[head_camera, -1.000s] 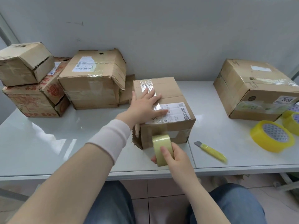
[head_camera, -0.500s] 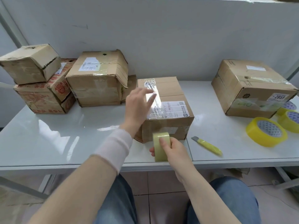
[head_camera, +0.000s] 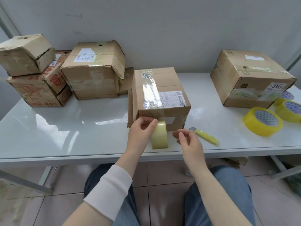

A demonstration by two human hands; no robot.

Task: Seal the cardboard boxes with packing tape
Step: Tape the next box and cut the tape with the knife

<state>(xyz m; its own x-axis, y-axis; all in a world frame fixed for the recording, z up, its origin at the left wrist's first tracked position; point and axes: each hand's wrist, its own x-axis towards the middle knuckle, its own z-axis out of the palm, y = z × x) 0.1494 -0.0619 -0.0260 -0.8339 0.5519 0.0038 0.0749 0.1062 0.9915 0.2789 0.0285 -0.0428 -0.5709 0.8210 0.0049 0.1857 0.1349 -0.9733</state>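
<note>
Risk: my left hand (head_camera: pixel 141 132) grips the tape roll (head_camera: pixel 159 136) at the box (head_camera: pixel 156 88) front; my right hand (head_camera: pixel 187 141), fingers relaxed and empty, could fumble the knife (head_camera: pixel 206 137), letting uncut tape twist.

Your yellow plastic utility knife (head_camera: pixel 206 137) lies right of centre on the glossy white table (head_camera: pixel 65 128). Behind, you see a plain grey wall (head_camera: pixel 162 30); below, beige floor tiles (head_camera: pixel 162 176).

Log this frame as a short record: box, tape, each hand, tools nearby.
box: centre of table, tape strip along its top
roll: pale, on edge before the box front
left hand: grips roll
right hand: beside roll, loosely curled, nothing seen in it
knife: yellow, on table right of box
spare rolls: yellow, far right
</note>
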